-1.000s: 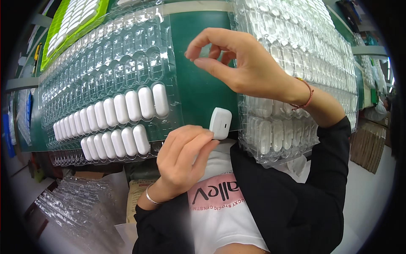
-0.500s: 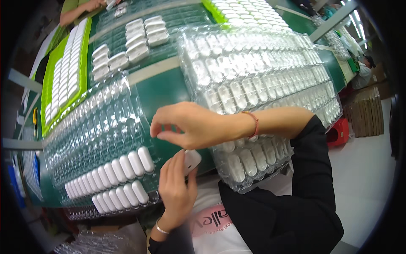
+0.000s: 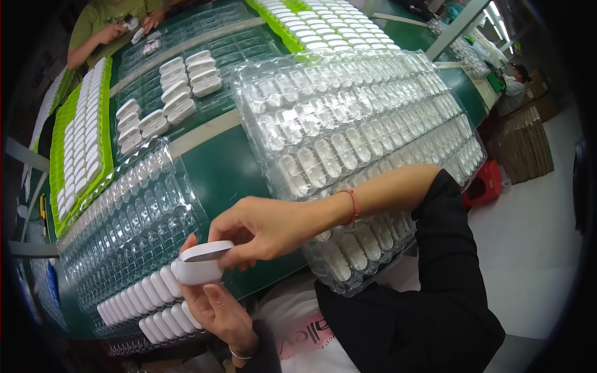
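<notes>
A white earbud charging case (image 3: 200, 272) sits over the front tray, its lid (image 3: 208, 250) tilted up with a dark gap below it. My left hand (image 3: 217, 309) is closed around the case's lower body from beneath. From the right, my right hand (image 3: 264, 225) pinches the lid's end between thumb and fingers. Just to the left, a clear plastic tray (image 3: 134, 208) holds rows of similar closed white cases (image 3: 146, 295). My right forearm crosses over a stack of clear trays (image 3: 348, 133) filled with white oval pieces.
Green trays (image 3: 62, 202) of white cases stand at the left and far side (image 3: 298, 43). Beyond a pale strip, another clear tray holds opened-looking cases (image 3: 177, 93). Across the table a person in a green shirt (image 3: 96, 25) handles white parts. A red bin (image 3: 485, 186) sits at right.
My hands have moved left and come together on the case. It has turned, and my right hand, apart from it before, now grips the raised lid. The view has shifted slightly.
</notes>
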The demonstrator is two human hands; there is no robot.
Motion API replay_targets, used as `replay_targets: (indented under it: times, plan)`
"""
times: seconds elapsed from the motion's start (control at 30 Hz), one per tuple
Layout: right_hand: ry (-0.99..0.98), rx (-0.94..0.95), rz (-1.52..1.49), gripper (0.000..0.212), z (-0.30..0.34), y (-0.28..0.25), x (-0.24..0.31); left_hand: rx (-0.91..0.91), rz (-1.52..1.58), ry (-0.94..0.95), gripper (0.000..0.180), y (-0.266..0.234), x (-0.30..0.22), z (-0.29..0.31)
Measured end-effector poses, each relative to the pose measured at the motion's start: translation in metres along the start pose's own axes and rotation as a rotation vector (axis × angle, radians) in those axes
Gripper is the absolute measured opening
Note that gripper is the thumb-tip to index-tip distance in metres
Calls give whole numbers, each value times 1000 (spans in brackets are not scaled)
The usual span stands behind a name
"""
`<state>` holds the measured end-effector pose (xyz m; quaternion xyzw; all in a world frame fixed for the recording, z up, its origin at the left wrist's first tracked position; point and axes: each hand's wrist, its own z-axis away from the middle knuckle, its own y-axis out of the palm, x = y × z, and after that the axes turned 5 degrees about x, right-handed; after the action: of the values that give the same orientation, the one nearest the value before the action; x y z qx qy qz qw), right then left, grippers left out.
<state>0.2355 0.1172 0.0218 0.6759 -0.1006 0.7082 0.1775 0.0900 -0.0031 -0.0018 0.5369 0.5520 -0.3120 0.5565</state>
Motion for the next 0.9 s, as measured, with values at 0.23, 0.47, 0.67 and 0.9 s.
replay_targets:
  times: [0.23, 0.47, 0.67, 0.9]
  plan:
    - [81, -169, 51, 21, 10, 5, 7, 8, 4, -88, 37, -5, 11, -6]
    - [196, -94, -43, 35, 3, 1, 11, -29, 84, -116, 36, -9, 10, -8]
    - [174, -143, 124, 32, 2, 0, 10, -27, 98, -127, 35, -8, 15, -13]
    - [150, -165, 209, 26, 7, 1, 10, 17, 132, -142, 36, -15, 13, -15]
